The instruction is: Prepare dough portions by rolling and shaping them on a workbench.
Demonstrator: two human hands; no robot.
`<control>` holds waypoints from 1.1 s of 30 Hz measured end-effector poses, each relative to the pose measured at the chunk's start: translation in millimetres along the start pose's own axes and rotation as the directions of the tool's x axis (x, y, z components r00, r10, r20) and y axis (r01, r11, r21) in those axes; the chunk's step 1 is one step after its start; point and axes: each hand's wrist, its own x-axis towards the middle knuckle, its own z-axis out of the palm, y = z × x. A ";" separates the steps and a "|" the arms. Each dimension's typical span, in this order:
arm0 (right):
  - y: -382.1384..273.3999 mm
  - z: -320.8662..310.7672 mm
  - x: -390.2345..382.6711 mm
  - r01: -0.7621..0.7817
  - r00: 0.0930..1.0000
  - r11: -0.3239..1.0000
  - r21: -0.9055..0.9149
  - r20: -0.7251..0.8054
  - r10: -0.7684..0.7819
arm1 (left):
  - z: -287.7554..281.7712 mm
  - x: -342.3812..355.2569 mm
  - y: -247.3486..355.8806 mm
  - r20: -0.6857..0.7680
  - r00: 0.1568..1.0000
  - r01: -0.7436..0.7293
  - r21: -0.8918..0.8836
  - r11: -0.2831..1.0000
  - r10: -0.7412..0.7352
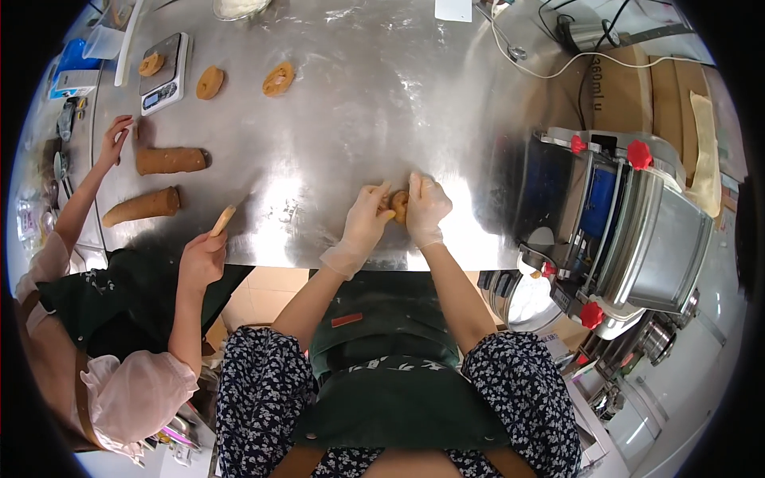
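Near the table's front edge, both my hands wear clear plastic gloves. Between them is a small lump of brown dough (399, 206), pinched from both sides. My left hand (365, 225) has its fingers closed on the dough's left side. On the other side, my right hand (428, 209) grips it with bent fingers. Part of the dough is hidden behind the fingers. Farther back lie two cut dough pieces, a thick round slice (209, 83) and a flatter, marbled one (279, 79).
A co-worker at left holds a wooden-handled tool (224, 221) beside two brown dough logs (170, 161). A kitchen scale (164, 76) carries another dough piece (151, 64). A metal machine with red knobs (621, 215) stands at right, a white cable (550, 76) behind it.
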 end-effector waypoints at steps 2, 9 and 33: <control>-6.4 -5.1 1.9 -0.018 1.000 1.000 0.001 0.009 0.018 | 5.6 -3.1 -4.7 0.014 0.999 -0.031 -0.023 0.999 0.032; -3.9 -13.0 -15.4 -0.106 0.992 0.994 0.022 -0.067 0.107 | 19.5 -20.0 4.4 0.018 0.928 -0.370 0.182 0.911 0.373; -56.1 -0.8 37.6 -0.306 0.915 0.948 0.086 0.302 0.268 | -13.3 17.5 1.0 -0.097 0.894 -0.401 0.261 0.878 0.437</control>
